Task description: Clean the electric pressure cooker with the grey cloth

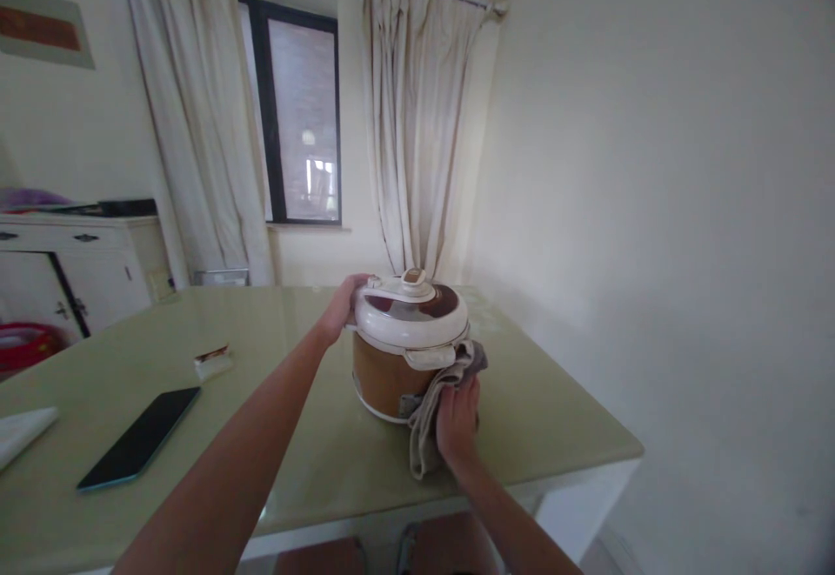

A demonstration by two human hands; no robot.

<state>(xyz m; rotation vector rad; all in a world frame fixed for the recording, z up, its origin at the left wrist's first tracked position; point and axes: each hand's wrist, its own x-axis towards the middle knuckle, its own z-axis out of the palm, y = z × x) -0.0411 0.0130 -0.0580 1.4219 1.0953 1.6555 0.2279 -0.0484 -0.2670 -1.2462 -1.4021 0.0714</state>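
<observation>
Two hands on one cooker (384, 375), which stands on the green counter (274, 331), right of centre. Left hand (340, 307) sits at 9 o'clock of the lid (410, 316), grip wrapped over the rim. Right hand (457, 423) is at the cooker's 4 o'clock, grip clenched on a grey cloth (424, 436) pressed to the brown wall. Dark phone (140, 437) lies at 8 o'clock, well apart.

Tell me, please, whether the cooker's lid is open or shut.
Shut: the lid sits flush on the electric cooker, no gap showing.
</observation>
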